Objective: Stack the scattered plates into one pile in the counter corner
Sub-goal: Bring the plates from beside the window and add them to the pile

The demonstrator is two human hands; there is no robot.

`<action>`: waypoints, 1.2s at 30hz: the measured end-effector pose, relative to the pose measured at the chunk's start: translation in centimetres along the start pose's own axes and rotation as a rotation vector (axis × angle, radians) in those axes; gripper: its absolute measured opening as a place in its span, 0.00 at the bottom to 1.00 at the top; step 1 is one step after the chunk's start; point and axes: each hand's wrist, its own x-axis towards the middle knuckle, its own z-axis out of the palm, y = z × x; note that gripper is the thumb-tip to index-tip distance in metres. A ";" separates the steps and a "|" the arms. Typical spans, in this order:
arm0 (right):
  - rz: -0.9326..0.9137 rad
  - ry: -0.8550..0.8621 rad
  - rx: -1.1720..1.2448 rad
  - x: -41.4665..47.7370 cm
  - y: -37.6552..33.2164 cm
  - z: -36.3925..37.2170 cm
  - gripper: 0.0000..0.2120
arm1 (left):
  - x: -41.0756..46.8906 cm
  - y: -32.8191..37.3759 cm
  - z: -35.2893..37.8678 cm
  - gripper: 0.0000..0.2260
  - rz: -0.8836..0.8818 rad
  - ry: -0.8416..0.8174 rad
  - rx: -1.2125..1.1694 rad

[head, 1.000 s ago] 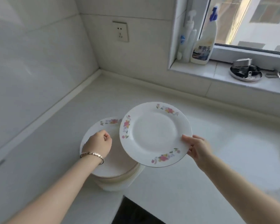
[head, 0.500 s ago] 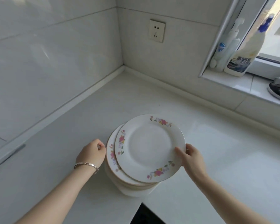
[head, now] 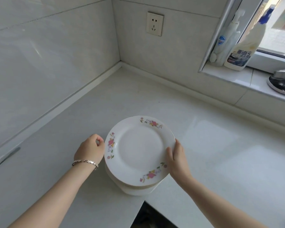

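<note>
**Inspection note: plate pile on worktop, both hands at the rim**

The pile of white plates stands on the pale worktop. All positions below are given from the pile.

1. The top plate lies face up on the pile (floral sprays at its far, left and near rim). The edges of the lower plates show beneath its near side.
2. The right hand is at the pile's right side. Its thumb lies over the top plate's rim and its fingers wrap the edge, so the plate is pinched there.
3. The left hand is close against the pile's left side with its fingers curled inward. Whether they touch or hold the rim cannot be told. A metal bracelet sits on that wrist.
4. The pile stands near the worktop's front edge. A dark opening shows just on the near side of it.
5. The worktop corner, where the two tiled walls meet, lies well beyond the pile, to the far left.
6. A wall socket is on the wall beyond the pile, above that corner.
7. To the far right of the pile runs a window sill. It carries a pump bottle, a spray bottle touching or just beside it, and a metal item further right (partly cut off by the frame).
</note>
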 end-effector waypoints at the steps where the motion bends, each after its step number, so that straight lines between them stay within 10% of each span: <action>1: 0.002 0.025 0.017 0.1 -0.2 0.1 0.19 | -0.1 0.3 0.1 0.05 0.017 0.007 0.009; 14: 0.496 0.137 0.637 -1.7 1.3 0.6 0.27 | -2.2 2.1 0.9 0.04 0.155 0.090 -0.065; 36: 0.174 0.023 0.507 -3.2 0.1 2.0 0.32 | -4.7 4.8 2.8 0.09 0.262 0.055 -0.128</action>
